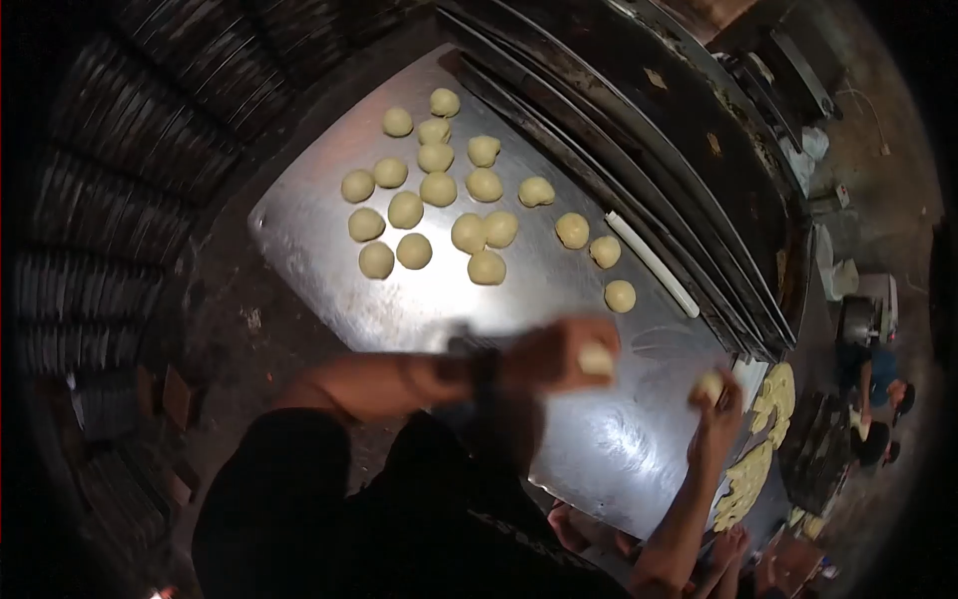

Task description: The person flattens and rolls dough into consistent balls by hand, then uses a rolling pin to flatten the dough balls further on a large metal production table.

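My left hand (564, 351), blurred by motion and with a dark band at its wrist, is closed on a piece of pale dough (596, 359). To the right, my right hand (720, 411) grips a dough ball (709, 387) with its fingers curled around it. Both hands are above the shiny metal table (599, 449). Several round dough balls (438, 189) lie spread over the table's far left half. The closest to my hands is a single dough ball (620, 296), which sits apart from the main group.
A white rolling pin or rod (654, 265) lies along the far edge, beside stacked dark metal trays (639, 170). Flattened yellow dough (745, 484) covers the right end. Another person's hands (731, 547) are at the lower right. More people (878, 394) are farther back at right.
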Demonstrator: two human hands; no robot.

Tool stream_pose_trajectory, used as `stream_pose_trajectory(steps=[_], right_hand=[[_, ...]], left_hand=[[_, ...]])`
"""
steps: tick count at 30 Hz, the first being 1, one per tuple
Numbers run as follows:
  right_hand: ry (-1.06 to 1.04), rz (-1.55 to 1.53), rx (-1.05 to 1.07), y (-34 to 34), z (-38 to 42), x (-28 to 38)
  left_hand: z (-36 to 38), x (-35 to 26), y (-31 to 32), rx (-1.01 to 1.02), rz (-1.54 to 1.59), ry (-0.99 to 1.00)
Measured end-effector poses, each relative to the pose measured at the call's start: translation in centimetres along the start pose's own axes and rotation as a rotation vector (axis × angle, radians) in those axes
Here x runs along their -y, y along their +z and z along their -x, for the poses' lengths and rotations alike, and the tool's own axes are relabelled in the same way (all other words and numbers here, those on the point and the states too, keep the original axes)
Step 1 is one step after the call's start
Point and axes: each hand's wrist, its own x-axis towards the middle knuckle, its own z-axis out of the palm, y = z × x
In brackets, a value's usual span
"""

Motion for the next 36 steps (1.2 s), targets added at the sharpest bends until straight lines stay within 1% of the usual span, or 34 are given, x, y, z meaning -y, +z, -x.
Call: stream_pose_trajectory(steps=[1, 2, 3, 4, 5, 6, 7, 8, 9, 10, 11, 12, 13, 14, 15, 16, 17, 18, 19, 20, 21, 22, 23, 24, 25, 26, 27, 28, 29, 30, 32, 33, 34, 36], right_hand=[[-0.266, -0.032, -0.029, 4.1, -1.9, 3.7], [-0.669, -0.100, -0.079, 8.7, -3.9, 7.4], [-0.888, -0.216, -0.096, 13.1, -5.2, 10.6], [-1.011, -0.354, -0.130, 18.2, -5.8, 13.9], [-1.132, -0.378, -0.165, 22.6, -7.2, 15.8], [-1.146, -0.313, -0.169, 27.4, -8.8, 15.7], [-1.057, -0.153, -0.128, 32.1, -10.8, 14.5], [-0.865, 0.142, -0.009, 36.1, -12.2, 12.3], [-0.721, 0.416, 0.108, 38.6, -12.6, 10.0], [-0.443, 0.375, 0.209, 38.0, -11.4, 9.0], [-0.507, 0.272, 0.135, 38.9, -11.0, 7.0], [-0.622, 0.136, 0.049, 36.8, -9.8, 5.5], [-0.814, 0.134, 0.206, 33.0, -8.7, 3.2], [-0.595, 0.135, 0.226, 26.5, -5.9, 3.5], [-0.536, 0.108, 0.214, 22.5, -5.1, 0.8], [-0.486, 0.067, 0.203, 19.2, -4.2, -2.7], [-0.470, 0.088, 0.068, 15.1, -3.6, -6.7], [-0.466, 0.106, -0.060, 10.6, -3.2, -11.4], [-0.617, 0.400, -0.193, 4.9, -2.7, -16.1], [-0.384, -0.009, -0.338, -0.4, -0.8, -19.3], [-0.169, 0.250, -0.518, -5.9, 0.6, -19.7], [-0.058, 0.211, -0.710, -10.8, 2.0, -21.9], [0.010, 0.238, -0.854, -15.7, 3.8, -22.4], [0.017, 0.375, -0.981, -20.5, 5.4, -24.1], [0.095, 0.468, -1.049, -25.3, 6.8, -27.0], [0.136, 0.420, -1.104, -28.9, 8.2, -28.0], [0.292, 0.561, -1.148, -32.2, 9.6, -30.0], [0.458, 0.576, -1.124, -35.6, 10.9, -32.0], [0.580, 0.566, -1.182, -38.8, 12.3, -35.0], [0.707, 0.553, -1.237, -41.0, 13.4, -37.4], [0.987, 0.545, -1.270, -43.8, 13.7, -38.8], [1.119, 0.532, -1.282, -45.1, 13.3, -39.4], [1.107, 0.504, -1.235, -46.3, 12.5, -39.0], [1.098, 0.453, -1.127, -47.2, 11.2, -36.5]], left_hand=[[-1.7, -4.4, -6.1, -0.068, 0.314, -0.370], [-2.2, -5.0, -10.7, -0.221, 0.078, -0.198], [-3.0, -5.9, -14.0, -0.570, -0.183, 0.008], [-3.2, -6.4, -17.7, -0.788, -0.111, 0.020], [-3.1, -5.2, -21.6, -0.920, -0.447, 0.184], [-2.3, -3.0, -25.4, -0.981, -0.620, 0.182], [-1.0, -0.1, -28.9, -0.953, -0.755, 0.098], [1.4, 3.1, -32.4, -0.830, -0.884, -0.142], [4.3, 7.6, -34.6, -0.725, -1.295, -0.417], [4.9, 5.4, -32.7, -0.443, -1.401, -0.730], [6.8, 6.9, -34.0, -0.404, -1.456, -0.614], [7.5, 7.7, -34.7, -0.505, -1.442, -0.612], [8.3, 8.5, -35.5, -0.608, -1.423, -0.604], [7.5, 7.2, -34.7, -0.587, -1.316, -0.592], [6.9, 7.5, -34.1, -0.637, -1.501, -0.531], [5.0, 5.7, -31.2, -0.653, -1.595, -0.533], [5.5, 7.7, -33.4, -0.594, -1.593, -0.183], [4.4, 7.0, -31.4, -0.592, -1.387, -0.152], [3.0, 5.4, -27.7, -0.586, -1.426, -0.124], [2.4, 4.9, -24.5, -0.592, -1.368, -0.067], [1.5, 3.9, -20.6, -0.558, -1.247, -0.037], [1.0, 2.7, -16.4, -0.523, -1.132, -0.010], [0.9, 1.8, -12.0, -0.530, -1.042, -0.012], [1.1, 1.4, -7.8, -0.538, -0.956, -0.019], [1.7, 1.5, -4.9, -0.523, -0.896, -0.041], [2.5, 1.6, -2.1, -0.451, -0.922, 0.010], [3.0, 1.2, 1.7, -0.483, -0.836, -0.078], [3.3, 0.9, 5.6, -0.509, -0.747, -0.163], [3.6, 1.1, 8.4, -0.475, -0.780, -0.186], [3.8, 1.2, 10.8, -0.438, -0.815, -0.207], [2.8, 0.9, 15.9, -0.371, -0.639, -0.219], [1.9, 0.3, 18.2, -0.323, -0.610, -0.221], [0.8, -0.3, 20.5, -0.275, -0.582, -0.222], [-1.3, -1.2, 24.4, -0.165, -0.396, -0.180]])
